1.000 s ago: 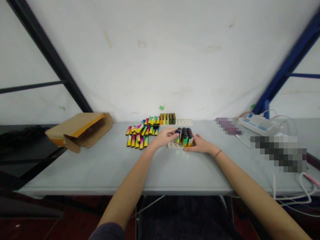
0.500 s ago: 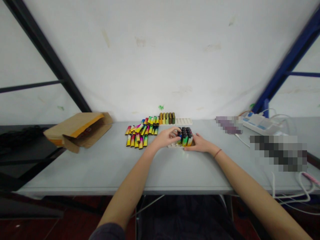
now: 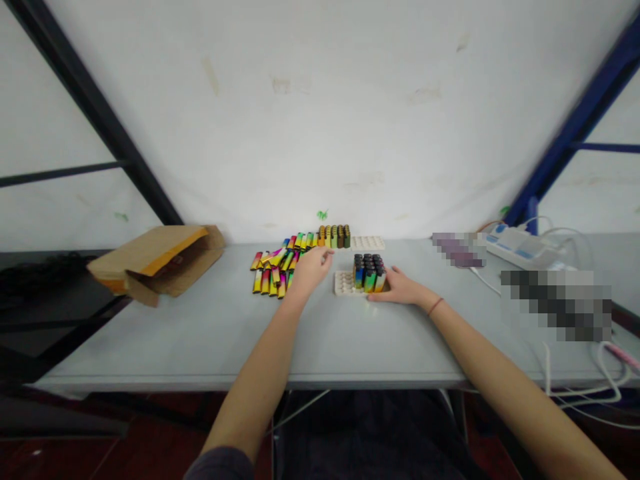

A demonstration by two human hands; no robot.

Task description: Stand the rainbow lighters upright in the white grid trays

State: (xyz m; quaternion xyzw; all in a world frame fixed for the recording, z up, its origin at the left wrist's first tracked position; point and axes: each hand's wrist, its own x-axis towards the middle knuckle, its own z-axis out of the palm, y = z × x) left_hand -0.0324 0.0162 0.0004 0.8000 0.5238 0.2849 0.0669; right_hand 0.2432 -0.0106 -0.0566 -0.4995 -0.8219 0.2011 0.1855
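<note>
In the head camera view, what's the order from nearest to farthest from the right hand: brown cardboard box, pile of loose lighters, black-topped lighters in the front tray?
From the right hand:
1. Black-topped lighters: right beside it, upright in the front tray.
2. Pile of loose lighters: left of the tray.
3. Brown cardboard box: far left.

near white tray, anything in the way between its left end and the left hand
Nothing visible: grey tabletop shows between the left hand and the left end of the near white tray. The upright black-topped pieces stand toward the tray's right end, beside the right hand, off that line.
</note>
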